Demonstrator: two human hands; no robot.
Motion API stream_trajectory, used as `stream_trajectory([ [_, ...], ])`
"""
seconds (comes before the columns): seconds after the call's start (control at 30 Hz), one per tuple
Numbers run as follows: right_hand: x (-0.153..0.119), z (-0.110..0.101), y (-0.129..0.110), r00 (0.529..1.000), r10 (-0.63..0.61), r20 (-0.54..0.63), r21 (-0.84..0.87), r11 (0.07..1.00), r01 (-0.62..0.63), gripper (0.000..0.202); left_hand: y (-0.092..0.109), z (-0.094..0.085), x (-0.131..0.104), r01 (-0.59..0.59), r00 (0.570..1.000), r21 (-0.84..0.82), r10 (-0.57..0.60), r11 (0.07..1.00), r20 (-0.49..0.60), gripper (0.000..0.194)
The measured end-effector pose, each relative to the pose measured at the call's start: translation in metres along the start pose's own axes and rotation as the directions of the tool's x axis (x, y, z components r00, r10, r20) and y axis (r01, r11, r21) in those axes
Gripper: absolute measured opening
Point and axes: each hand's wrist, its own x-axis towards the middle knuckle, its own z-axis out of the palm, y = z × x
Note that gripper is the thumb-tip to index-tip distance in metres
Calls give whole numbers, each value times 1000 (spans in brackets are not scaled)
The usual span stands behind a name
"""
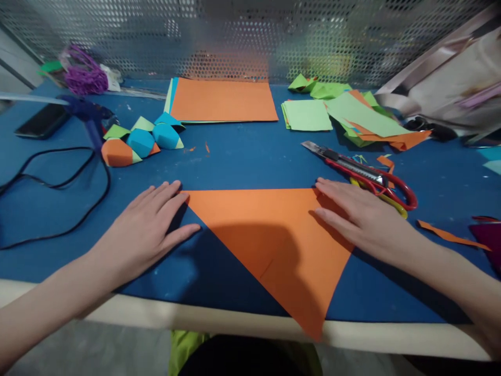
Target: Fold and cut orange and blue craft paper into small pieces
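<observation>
While the left grip and right grip lie flat and open, pinching nothing, orange paper sits mid-frame.
They rest at its top corners; soft, even pressing should keep it straight. Its tip pokes over the bench edge, lower middle.

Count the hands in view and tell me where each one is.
2. The left hand is at the left corner of the near orange paper; the right hand lies over its right side. No others show.
</observation>
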Motion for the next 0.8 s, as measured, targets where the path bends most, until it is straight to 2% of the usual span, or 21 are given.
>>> stream_trajectory([
  [0.07,10,-6,2,999,-44,-22,-14,999,44,56,9,-3,9,-71,997,-26,71,997,23,63],
  [0.17,25,-13,4,997,-63,36,18,998,63,49,29,-4,25,-192,978,-65,197,979,72,45],
  [0.33,37,-23,4,979,38,198,188,979,-76,30,51,-5,45,-312,941,-121,324,942,96,31],
  [0.47,39,-30,-7,971,74,226,390,907,-160,26,56,-9,59,-334,935,-152,348,930,74,32],
  [0.53,40,-32,-17,952,135,275,531,804,-268,25,60,-10,68,-329,940,-142,339,933,47,37],
  [0.6,40,-32,-28,932,157,327,667,661,-345,27,65,-10,78,-318,946,-133,323,939,19,42],
  [0.7,41,-29,-40,916,169,364,796,454,-400,31,69,-5,89,-276,960,-186,282,943,5,46],
  [0.8,43,-23,-40,893,210,398,864,241,-442,34,63,-1,93,-201,977,-301,214,932,11,43],
])
